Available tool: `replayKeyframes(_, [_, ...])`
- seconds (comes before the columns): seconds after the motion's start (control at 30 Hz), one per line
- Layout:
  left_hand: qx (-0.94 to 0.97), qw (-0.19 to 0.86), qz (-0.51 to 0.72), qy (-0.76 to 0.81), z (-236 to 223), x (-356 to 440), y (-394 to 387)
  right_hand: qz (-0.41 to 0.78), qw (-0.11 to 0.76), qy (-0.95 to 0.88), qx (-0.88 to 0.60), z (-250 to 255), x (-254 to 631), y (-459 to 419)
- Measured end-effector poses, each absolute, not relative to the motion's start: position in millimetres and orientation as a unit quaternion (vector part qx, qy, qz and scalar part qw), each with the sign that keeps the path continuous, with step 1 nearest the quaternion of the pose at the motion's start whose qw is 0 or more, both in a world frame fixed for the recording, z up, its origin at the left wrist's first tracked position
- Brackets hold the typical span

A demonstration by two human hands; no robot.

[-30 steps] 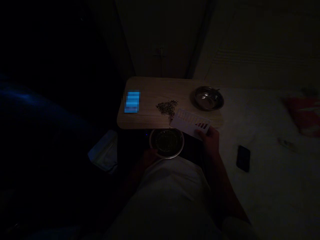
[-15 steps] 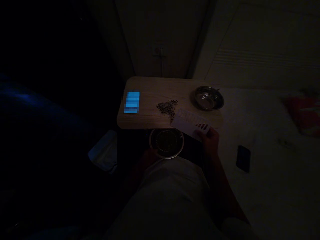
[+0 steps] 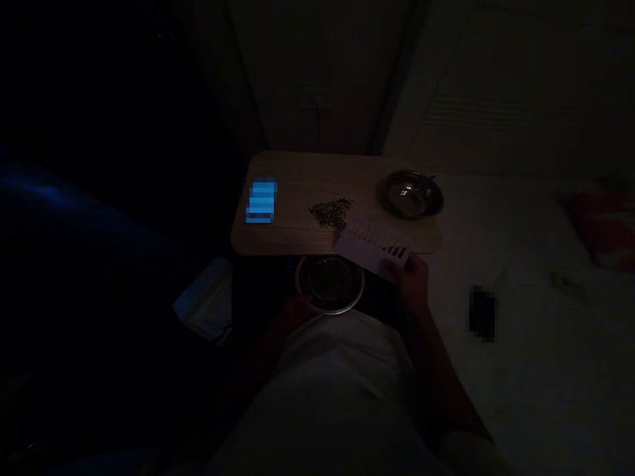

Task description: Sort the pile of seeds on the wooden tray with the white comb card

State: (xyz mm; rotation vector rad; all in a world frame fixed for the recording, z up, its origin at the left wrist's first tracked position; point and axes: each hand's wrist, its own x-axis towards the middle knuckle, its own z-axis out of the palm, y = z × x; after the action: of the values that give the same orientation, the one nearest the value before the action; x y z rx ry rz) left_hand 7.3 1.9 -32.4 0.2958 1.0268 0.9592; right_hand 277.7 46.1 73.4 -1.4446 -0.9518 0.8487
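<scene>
In dim light my right hand [image 3: 413,276] is closed on one end of a pale flat piece with a row of slanted slots [image 3: 367,251]. Its far edge lies over the front of the wooden table, beside a loose pile of small dark and light grains or beans [image 3: 331,213]. Below the table edge, at my lap, is a round metal bowl [image 3: 361,291] with dark contents I cannot make out. My left hand [image 3: 299,309] grips its near left rim; the fingers are only partly visible in the shadow.
On the wooden table [image 3: 288,239], a shiny metal bowl [image 3: 414,195] with a thin handle over its rim stands at right, and a lit, blurred blue screen [image 3: 261,200] lies at left. A dark phone-like object [image 3: 482,313] rests on the pale surface to the right.
My right hand has shifted slightly left and down with the slotted piece, whose slots now show more clearly. My left hand and the bowl have hardly moved.
</scene>
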Motion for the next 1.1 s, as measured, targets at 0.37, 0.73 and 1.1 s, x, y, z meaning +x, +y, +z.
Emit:
replayKeyframes(0.37, [0.187, 0.706, 0.453, 0.511, -43, -3, -7, 0.301, 0.592, -0.352, -0.66, 72, 296, 51])
replayKeyframes(0.73, [0.108, 0.793, 0.409, 0.439, -28, 12, 11, 0.261, 0.617, -0.352, -0.654, 77, 297, 51])
replayKeyframes(1.1, [0.131, 0.75, 0.453, 0.465, -30, 6, -5, 0.276, 0.602, -0.366, -0.654, 65, 284, 48])
